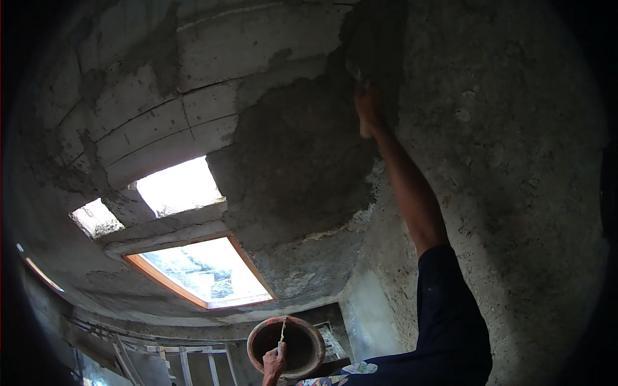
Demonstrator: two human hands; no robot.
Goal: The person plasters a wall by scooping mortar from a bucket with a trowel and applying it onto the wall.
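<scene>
My right hand (pixel 369 108) is raised at the top of the wall, closed round the handle of a trowel (pixel 362 55). Its dark blade lies against or very close to the wet grey mortar (pixel 293 148), near the corner; shadow hides whether it touches. Low in the view, my left hand (pixel 274 363) is closed on a thin pale piece, like a twisted cord (pixel 282 331). This piece runs up to the far rim of a round reddish-brown bucket (pixel 256 331). I cannot tell whether it is the bucket's handle. The inside of the bucket is dark.
Bare grey blocks (pixel 244 51) with open joints are to the left of the mortar. Below them are two bright openings (pixel 180 186) and a wood-framed window (pixel 199 299). A rough side wall (pixel 508 161) stands at right. Pale upright bars (pixel 212 367) show at lower left.
</scene>
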